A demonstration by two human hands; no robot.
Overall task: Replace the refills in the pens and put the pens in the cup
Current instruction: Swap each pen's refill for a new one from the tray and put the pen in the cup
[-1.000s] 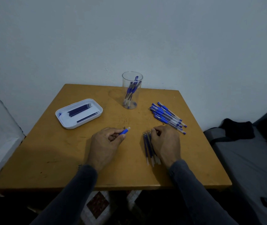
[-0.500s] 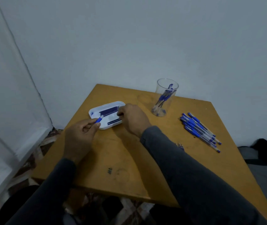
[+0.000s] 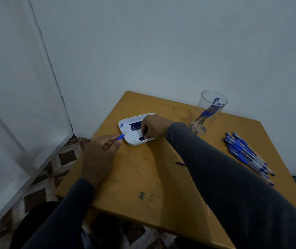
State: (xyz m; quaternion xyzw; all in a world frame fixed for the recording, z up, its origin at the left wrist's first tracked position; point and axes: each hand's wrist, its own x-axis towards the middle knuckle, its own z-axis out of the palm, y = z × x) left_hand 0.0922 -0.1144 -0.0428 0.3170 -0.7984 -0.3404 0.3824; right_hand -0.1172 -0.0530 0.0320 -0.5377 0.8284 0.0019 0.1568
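Dark blue refills (image 3: pixel 135 125) lie in a white tray (image 3: pixel 125 121) near the far left corner of the wooden table (image 3: pixel 143 177), and the right hand (image 3: pixel 153 127) reaches into the tray with fingertips curled down on one refill at its near edge, seemingly pinching it, though the view there is dim. The left hand (image 3: pixel 100 151) grips a blue-tipped pen barrel (image 3: pixel 121 137) just beside the tray's near left rim. A clear cup (image 3: pixel 207 114) holding several pens stands farther right, and a pile of blue pens (image 3: pixel 248 155) lies well apart near the right edge.
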